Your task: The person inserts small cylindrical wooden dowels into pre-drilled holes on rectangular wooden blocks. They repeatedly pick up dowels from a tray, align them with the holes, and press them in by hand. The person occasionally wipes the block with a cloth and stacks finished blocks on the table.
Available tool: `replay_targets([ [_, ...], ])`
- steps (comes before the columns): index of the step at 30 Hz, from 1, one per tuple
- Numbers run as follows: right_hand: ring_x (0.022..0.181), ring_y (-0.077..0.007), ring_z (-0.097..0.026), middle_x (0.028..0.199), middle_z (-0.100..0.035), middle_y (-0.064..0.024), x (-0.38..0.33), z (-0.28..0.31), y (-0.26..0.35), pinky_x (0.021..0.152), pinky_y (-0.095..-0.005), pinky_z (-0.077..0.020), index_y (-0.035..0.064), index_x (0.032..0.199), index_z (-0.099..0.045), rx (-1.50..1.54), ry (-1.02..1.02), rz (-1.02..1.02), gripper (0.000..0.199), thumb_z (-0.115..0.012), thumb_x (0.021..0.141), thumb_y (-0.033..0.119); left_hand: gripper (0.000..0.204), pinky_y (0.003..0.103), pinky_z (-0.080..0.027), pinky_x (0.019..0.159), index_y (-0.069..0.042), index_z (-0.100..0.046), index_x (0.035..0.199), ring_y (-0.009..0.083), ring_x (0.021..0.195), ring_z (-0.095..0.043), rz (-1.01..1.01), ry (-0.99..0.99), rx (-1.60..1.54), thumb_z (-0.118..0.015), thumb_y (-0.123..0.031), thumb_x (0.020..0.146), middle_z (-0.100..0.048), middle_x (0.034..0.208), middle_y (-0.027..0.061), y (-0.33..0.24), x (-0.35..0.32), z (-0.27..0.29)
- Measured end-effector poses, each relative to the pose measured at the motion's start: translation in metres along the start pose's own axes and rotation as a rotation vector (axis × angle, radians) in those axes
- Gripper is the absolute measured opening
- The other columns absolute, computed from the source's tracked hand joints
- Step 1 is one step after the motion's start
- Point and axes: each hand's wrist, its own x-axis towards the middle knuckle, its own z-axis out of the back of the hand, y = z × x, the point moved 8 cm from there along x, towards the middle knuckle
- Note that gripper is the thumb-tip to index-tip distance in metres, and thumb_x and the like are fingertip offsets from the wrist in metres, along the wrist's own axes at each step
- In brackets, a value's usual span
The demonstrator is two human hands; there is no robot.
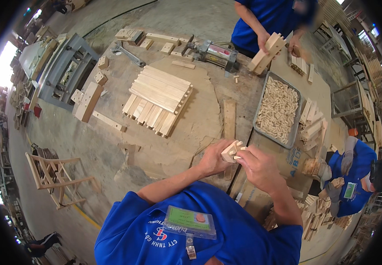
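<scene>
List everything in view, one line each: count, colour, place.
small wooden block: 1, pale, dowels sticking out, held in both hands
stacked wooden slats: 1 pile, pale, table centre
metal tray: 1, grey, full of pale dowels, right of centre
pneumatic tool: 1, silver, far table edge
wooden chair frame: 1, pale, floor at left
co-workers: 2, blue shirts, one at top, one at right
table: 1, worn brown
left hand: grips block
right hand: on block's dowel end
</scene>
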Motion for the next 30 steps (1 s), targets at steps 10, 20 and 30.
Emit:
replay_targets([
  [10,0.075,-0.0303,-0.068,0.094,-0.063,-0.0092,-0.003,-0.011,0.010,0.061,-0.0416,-0.0534,0.0059,0.102,-0.068,-0.114,0.054,-0.074,0.012,-0.074,0.096,0.014,0.059,0.041,-0.057,0.087,-0.006,-0.067,0.130,0.0328,0.101,-0.071,-0.033,-0.001,-0.001,-0.092,-0.015,0.077,-0.072,0.110,0.0138,-0.002,-0.004,-0.003],
  [20,0.064,-0.0149,-0.060,0.083,-0.064,-0.0037,-0.029,0.005,-0.001,0.057,-0.0306,-0.0495,0.0032,0.117,-0.070,0.319,-0.257,-0.265,0.020,-0.074,0.100,0.012,0.057,0.045,-0.057,0.089,-0.007,-0.066,0.133,0.0380,0.103,-0.070,0.052,0.060,0.040,-0.088,-0.017,0.081,-0.071,0.112,0.0159,0.007,-0.010,-0.003],
  [30,0.069,-0.0051,-0.057,0.081,-0.068,0.0015,-0.090,-0.176,-0.171,0.061,-0.0250,-0.0473,0.0025,0.112,-0.072,0.885,-0.332,-0.825,0.015,-0.071,0.104,0.016,0.049,0.040,-0.059,0.086,-0.009,-0.070,0.129,0.0312,0.098,-0.071,-0.007,-0.018,-0.040,-0.083,-0.008,0.082,-0.072,0.112,0.0126,-0.011,-0.014,0.010],
])
